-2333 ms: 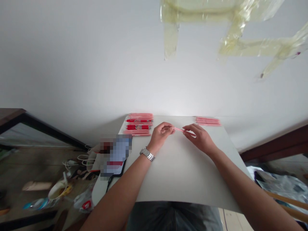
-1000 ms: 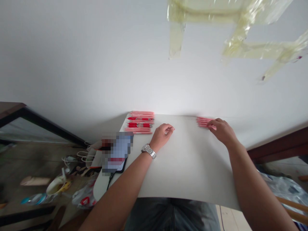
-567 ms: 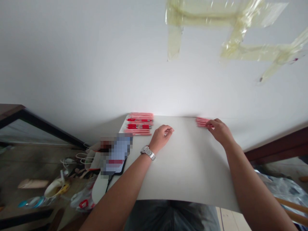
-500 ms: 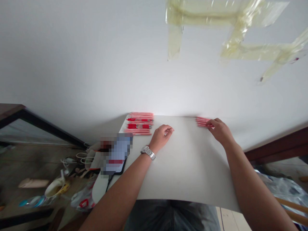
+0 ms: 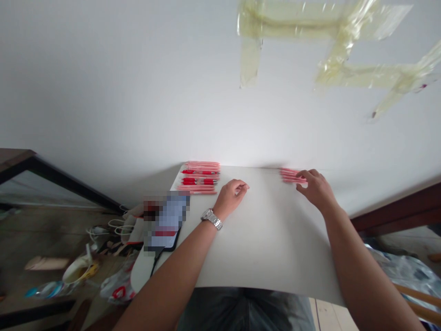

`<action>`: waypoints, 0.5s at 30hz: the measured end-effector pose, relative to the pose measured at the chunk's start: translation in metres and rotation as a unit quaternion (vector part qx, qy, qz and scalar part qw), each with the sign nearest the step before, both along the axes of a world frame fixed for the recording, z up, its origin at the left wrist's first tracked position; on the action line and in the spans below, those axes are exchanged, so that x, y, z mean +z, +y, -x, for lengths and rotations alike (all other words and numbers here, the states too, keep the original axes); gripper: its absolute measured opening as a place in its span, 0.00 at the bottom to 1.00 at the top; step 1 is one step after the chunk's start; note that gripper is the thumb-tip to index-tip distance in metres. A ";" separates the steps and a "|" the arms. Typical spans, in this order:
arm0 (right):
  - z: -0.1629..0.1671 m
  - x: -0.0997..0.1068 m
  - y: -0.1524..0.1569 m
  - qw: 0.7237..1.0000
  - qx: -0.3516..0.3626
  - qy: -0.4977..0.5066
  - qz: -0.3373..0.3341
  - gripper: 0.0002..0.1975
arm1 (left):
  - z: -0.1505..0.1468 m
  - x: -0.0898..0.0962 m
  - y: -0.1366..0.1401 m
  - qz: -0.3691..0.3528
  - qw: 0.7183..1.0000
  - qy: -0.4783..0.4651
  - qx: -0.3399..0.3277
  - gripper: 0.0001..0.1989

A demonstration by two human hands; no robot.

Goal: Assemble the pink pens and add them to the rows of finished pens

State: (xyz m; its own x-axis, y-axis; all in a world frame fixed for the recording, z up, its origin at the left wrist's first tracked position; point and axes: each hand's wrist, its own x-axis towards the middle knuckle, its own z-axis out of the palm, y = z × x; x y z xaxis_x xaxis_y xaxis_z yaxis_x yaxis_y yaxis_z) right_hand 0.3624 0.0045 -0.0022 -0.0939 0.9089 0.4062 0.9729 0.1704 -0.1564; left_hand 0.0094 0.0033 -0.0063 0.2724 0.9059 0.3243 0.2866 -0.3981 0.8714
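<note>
My left hand (image 5: 231, 197), with a metal watch (image 5: 212, 219) on its wrist, rests on the white table (image 5: 262, 248). Its fingers curl in to meet the thumb, and nothing shows in them. At the far right, my right hand (image 5: 316, 187) is at the end of a small row of pink pens (image 5: 289, 175). Thumb and fingers stand apart there, and the hand hides the pens' right ends. To the left of my left hand lies a larger row of pink pens (image 5: 201, 164), with several red pens (image 5: 198, 181) among them.
A phone (image 5: 167, 220), blurred out, lies at the table's left edge with a black cable. The white wall (image 5: 172, 92) bounds the table's far side. On the floor at left are a plastic bag (image 5: 119, 285), a white container (image 5: 77, 269) and a bottle (image 5: 50, 289).
My right thumb has parted from the fingers and come away from the pens on the right. My left hand has hardly moved.
</note>
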 end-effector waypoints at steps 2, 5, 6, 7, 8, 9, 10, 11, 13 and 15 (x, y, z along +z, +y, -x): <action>0.009 0.003 -0.002 1.000 0.008 0.009 -0.008 0.12 | 0.000 0.000 0.000 -0.001 1.000 0.004 0.001 0.10; 0.027 0.006 -0.005 0.998 0.044 0.049 -0.008 0.08 | 0.000 0.000 0.000 -0.001 1.000 0.008 0.002 0.10; 0.033 0.007 -0.006 0.996 0.053 0.069 -0.009 0.07 | 0.000 -0.001 0.000 -0.001 1.000 0.011 0.002 0.10; 0.039 0.007 -0.006 0.994 0.063 0.089 -0.006 0.08 | 0.000 -0.001 0.000 -0.002 1.000 0.015 0.001 0.10; 0.045 0.007 -0.007 0.991 0.076 0.107 -0.003 0.09 | 0.000 -0.001 0.000 -0.002 1.000 0.020 0.002 0.10; 0.051 0.007 -0.008 0.988 0.088 0.124 -0.004 0.10 | 0.000 -0.001 0.000 -0.002 1.000 0.025 0.002 0.09; 0.057 0.007 -0.009 0.985 0.099 0.140 0.001 0.11 | 0.000 -0.001 0.000 -0.003 1.000 0.030 0.002 0.10; 0.063 0.006 -0.010 0.983 0.106 0.151 0.010 0.12 | 0.000 -0.001 0.000 -0.002 0.999 0.034 0.003 0.10; 0.077 0.005 -0.013 0.978 0.110 0.173 0.029 0.14 | 0.000 0.000 -0.001 -0.001 0.999 0.036 0.003 0.09; 0.089 0.004 -0.017 0.970 0.128 0.199 0.059 0.16 | 0.000 0.000 -0.001 -0.001 0.999 0.037 0.003 0.09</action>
State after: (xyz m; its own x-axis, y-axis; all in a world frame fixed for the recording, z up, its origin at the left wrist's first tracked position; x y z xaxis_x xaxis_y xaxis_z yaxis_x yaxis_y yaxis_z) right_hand 0.2734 -0.0123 0.0015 -0.1804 0.9190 0.3506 0.7590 0.3567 -0.5446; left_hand 0.0097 0.0026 -0.0058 0.2910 0.9070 0.3044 0.3527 -0.3974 0.8471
